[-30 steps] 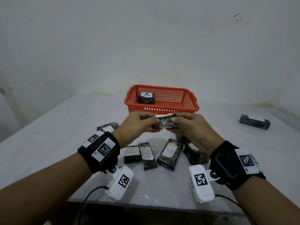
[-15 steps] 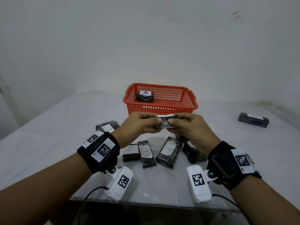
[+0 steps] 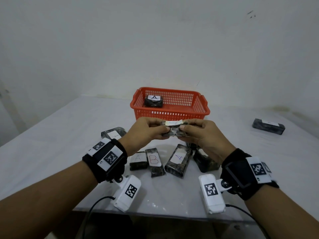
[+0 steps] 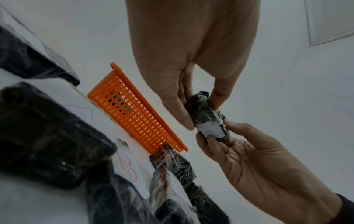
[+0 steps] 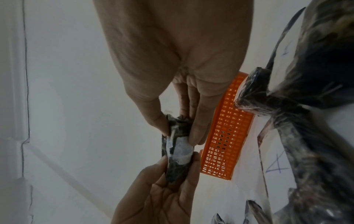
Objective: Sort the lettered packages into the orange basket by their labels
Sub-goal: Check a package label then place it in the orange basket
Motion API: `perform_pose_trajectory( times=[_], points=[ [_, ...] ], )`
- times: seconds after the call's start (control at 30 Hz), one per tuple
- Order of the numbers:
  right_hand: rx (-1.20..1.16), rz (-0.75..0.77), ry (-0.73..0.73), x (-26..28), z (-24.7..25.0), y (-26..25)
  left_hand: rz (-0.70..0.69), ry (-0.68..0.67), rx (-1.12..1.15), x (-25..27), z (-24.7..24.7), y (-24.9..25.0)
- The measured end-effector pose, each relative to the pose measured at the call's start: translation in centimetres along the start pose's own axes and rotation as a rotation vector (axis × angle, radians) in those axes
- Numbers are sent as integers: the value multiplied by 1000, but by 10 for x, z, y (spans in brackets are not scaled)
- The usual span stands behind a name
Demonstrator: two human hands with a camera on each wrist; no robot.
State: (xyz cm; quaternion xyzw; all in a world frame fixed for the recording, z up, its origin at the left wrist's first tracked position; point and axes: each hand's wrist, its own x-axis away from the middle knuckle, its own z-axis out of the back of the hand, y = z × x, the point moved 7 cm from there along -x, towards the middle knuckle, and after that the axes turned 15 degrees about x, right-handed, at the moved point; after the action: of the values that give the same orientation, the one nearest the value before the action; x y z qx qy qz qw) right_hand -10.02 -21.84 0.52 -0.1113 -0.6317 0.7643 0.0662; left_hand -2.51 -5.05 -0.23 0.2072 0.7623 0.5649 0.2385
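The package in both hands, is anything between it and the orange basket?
Nothing visible. The package, pinched by the left hand and right hand, is in the air before the orange basket, whose open top holds one A package at its left.

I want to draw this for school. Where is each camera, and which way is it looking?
Head: worn on the head, looking forward and down at the table, basket, both forearms, left hand and right hand holding a package.
Left wrist: on the left wrist, looking along the hand at its fingers; the right hand shows below.
Right wrist: on the right wrist, looking along that hand; the left hand shows below.
Shared: both wrist views also show the held package and the basket.
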Motion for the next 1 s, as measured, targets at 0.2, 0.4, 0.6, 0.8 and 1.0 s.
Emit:
perform_pose_trajectory(
  times=[0.2,0.4,0.6,0.8,1.0],
  points=[
    [-4,-32,-52,3,-2,2,-32,-32,-83,3,-2,0],
    [-9,-74,-51,4,-4,4,-113,-34,-203,8,-4,8],
    [36,3,6,5,0,1,-25,-58,-54,10,-9,1],
    [94,7,-9,4,-4,1,-64,-31,-114,10,-7,0],
    [129,40,-22,6,-2,-1,-26,-40,-37,11,-9,-1]
  ],
)
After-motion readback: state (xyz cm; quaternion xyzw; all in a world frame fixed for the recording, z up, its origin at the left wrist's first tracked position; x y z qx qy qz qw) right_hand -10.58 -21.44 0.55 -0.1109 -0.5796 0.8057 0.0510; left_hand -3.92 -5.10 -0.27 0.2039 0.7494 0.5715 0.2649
